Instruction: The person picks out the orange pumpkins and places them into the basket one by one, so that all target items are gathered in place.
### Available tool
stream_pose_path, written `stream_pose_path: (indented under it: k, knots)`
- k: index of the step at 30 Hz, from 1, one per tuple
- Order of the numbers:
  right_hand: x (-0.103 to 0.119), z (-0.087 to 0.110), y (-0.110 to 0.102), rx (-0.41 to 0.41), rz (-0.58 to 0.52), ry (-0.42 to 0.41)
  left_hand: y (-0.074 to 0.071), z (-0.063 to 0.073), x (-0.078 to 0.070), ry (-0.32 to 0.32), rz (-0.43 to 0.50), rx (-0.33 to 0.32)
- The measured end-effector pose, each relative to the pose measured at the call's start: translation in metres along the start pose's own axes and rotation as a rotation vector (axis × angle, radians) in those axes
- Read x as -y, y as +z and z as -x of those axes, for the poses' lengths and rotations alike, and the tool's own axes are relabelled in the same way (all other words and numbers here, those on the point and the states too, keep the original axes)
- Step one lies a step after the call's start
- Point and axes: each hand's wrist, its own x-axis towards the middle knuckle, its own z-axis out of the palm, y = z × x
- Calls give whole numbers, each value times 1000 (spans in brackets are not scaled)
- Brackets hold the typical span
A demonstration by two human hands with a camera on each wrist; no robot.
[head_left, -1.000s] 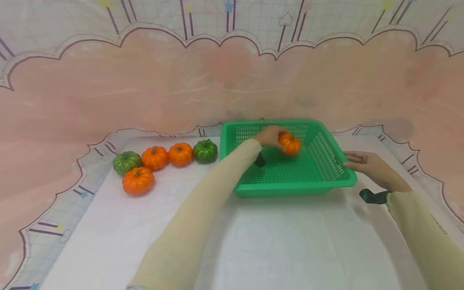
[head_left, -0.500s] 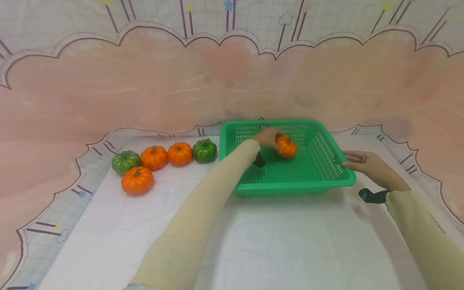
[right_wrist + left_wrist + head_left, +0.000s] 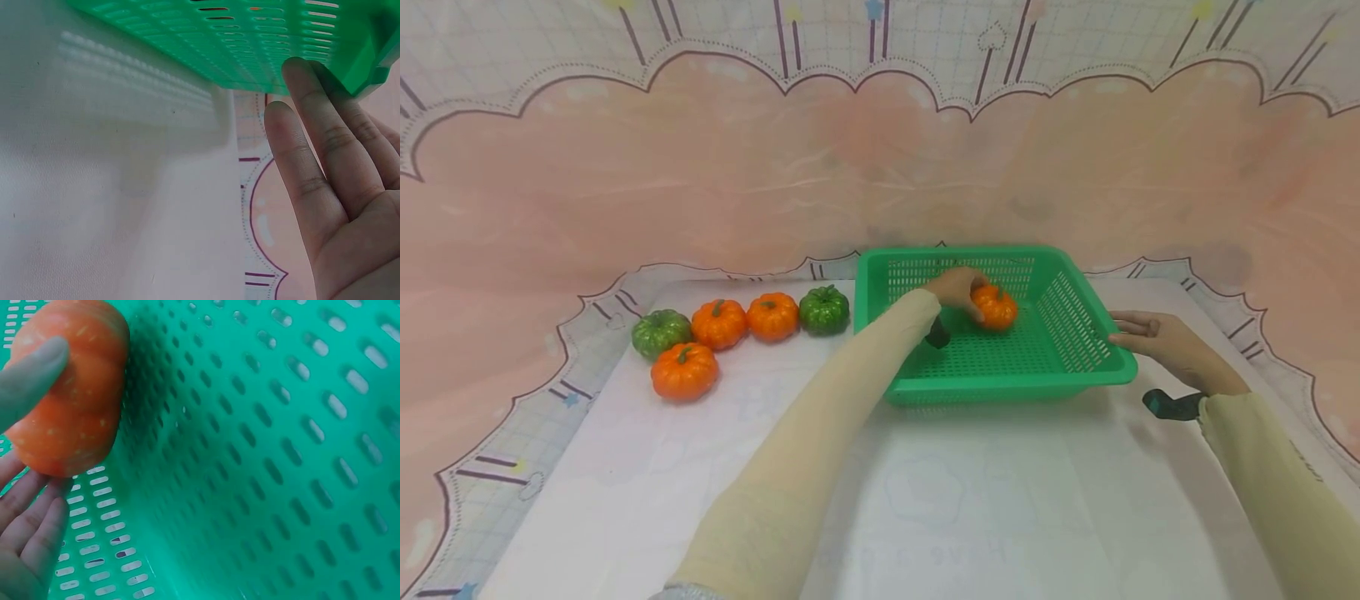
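My left hand (image 3: 957,292) reaches into the green basket (image 3: 992,383) and holds an orange mini pumpkin (image 3: 997,309) at its left side. In the left wrist view the thumb (image 3: 44,362) presses one face of the pumpkin, and the fingers (image 3: 37,519) reach its other side. The pumpkin is close over the slotted basket floor. At the basket's right end, my right hand (image 3: 1176,346) touches the rim. Its fingers (image 3: 337,137) are nearly straight against the outside in the right wrist view.
Left of the basket, a dark green pumpkin (image 3: 824,310) stands beside two orange pumpkins (image 3: 773,317). Farther left are a lighter green pumpkin (image 3: 661,333) and another orange pumpkin (image 3: 685,372). A white patterned cloth (image 3: 925,492) covers the table, with a pink cloth backdrop (image 3: 775,183) behind.
The left hand has shifted the pumpkin slightly left and lower in the basket. The right hand stays at the basket's right rim.
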Motion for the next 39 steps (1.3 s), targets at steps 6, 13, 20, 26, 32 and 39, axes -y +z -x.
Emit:
stream_pose_path:
  k: [6,13,20,26,32,39]
  knots:
    - [-1,0,0,-1,0,-6,0,5,-5,-21,-53,19]
    - [0,1,0,5,-7,-2,1,-2,1,-84,-34,21]
    - [2,2,0,2,-5,3,5,-19,20,-102,4,-9]
    - [3,2,0,4,-3,4,2,3,2,-123,-43,-45]
    - [3,3,0,5,5,-1,4,8,-2,-122,-30,-52]
    - [2,2,0,5,-2,0,5,-7,7,-141,-7,-29]
